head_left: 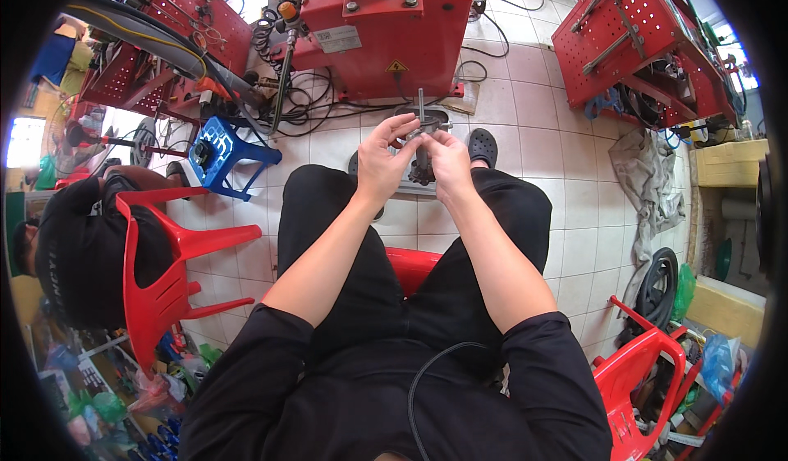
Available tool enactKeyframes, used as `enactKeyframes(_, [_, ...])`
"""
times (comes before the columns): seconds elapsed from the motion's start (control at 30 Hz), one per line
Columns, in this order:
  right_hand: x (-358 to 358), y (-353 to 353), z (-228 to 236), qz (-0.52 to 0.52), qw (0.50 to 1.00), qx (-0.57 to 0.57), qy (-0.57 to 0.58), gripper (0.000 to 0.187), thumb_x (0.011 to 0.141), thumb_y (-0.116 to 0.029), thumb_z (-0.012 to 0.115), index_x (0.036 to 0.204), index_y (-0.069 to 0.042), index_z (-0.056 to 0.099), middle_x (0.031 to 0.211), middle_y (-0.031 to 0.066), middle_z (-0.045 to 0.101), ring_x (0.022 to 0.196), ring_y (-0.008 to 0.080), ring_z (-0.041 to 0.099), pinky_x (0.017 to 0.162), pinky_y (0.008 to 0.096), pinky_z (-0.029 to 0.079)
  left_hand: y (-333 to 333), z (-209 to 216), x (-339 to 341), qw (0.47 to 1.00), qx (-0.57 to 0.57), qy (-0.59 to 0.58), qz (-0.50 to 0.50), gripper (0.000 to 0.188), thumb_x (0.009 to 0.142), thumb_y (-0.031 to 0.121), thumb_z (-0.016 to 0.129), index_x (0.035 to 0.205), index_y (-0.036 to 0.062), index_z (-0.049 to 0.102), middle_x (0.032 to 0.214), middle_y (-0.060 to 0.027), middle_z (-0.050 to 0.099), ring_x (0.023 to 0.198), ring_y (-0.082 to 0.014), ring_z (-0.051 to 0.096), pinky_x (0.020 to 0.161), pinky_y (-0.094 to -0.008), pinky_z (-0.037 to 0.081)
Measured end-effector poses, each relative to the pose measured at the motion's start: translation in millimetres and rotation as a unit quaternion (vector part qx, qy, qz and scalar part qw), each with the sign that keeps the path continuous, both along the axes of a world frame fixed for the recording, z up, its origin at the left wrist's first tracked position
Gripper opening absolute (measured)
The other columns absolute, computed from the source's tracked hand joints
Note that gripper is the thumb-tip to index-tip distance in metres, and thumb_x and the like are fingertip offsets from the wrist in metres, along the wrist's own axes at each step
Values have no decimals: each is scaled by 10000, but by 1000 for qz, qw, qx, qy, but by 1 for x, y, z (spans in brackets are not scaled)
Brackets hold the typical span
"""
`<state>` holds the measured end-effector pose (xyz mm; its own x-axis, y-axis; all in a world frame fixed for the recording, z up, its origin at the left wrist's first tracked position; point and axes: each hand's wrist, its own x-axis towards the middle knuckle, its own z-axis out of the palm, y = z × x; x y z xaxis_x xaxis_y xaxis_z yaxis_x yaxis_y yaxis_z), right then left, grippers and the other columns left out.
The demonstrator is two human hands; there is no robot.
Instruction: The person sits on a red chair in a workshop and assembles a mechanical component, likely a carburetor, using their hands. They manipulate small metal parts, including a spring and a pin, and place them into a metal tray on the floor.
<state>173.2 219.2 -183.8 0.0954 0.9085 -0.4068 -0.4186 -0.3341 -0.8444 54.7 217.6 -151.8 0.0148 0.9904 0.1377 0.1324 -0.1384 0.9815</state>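
Note:
I sit on a red chair (413, 266) with both arms stretched forward over my knees. My left hand (382, 163) and my right hand (451, 161) meet around a small grey metal tool or part (421, 122), a short rod with a cross piece that sticks up above the fingers. Both hands pinch it with their fingertips. Its lower end is hidden behind my hands. Under the hands a grey metal piece (420, 184) lies on the tiled floor between my feet.
A big red machine (386, 30) stands ahead with cables on the floor. A blue stool (222, 153) and a red chair (164, 272) with a seated person in black are at left. A red pegboard cart (636, 42), a rag (648, 190), a tyre (661, 284) and another red chair (644, 371) are at right.

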Motion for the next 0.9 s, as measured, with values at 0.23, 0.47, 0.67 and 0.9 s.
enactKeyframes(0.23, [-1,-2,5,15,1000,5,-24,142,870,-110,601,767,-11,594,704,-13,547,647,55,454,556,230,362,1,-4,1,1000,22,13,-6,348,799,14,677,1127,-13,564,1064,-124,670,950,-118,621,722,-223,455])
enactKeyframes(0.47, [-1,-1,-3,17,1000,1,-7,150,870,-111,599,748,-23,584,680,-19,534,632,50,455,539,223,354,-1,-1,2,999,23,35,-21,312,800,27,671,1101,3,594,1054,-95,677,961,-126,630,731,-242,465])
enactKeyframes(0.67, [-2,-3,8,21,999,8,-25,139,863,-101,606,759,-10,594,677,-14,543,619,55,459,535,228,356,0,-1,2,998,46,51,16,298,793,21,652,1088,33,614,1039,-79,681,932,-149,642,733,-253,471])
enactKeyframes(0.9, [-3,-3,0,12,999,15,-31,123,853,-88,601,760,-8,600,680,-14,549,610,53,458,528,228,352,-2,3,1,992,81,99,-4,304,798,-3,645,1099,19,606,1081,-95,667,1004,-167,630,766,-248,466])
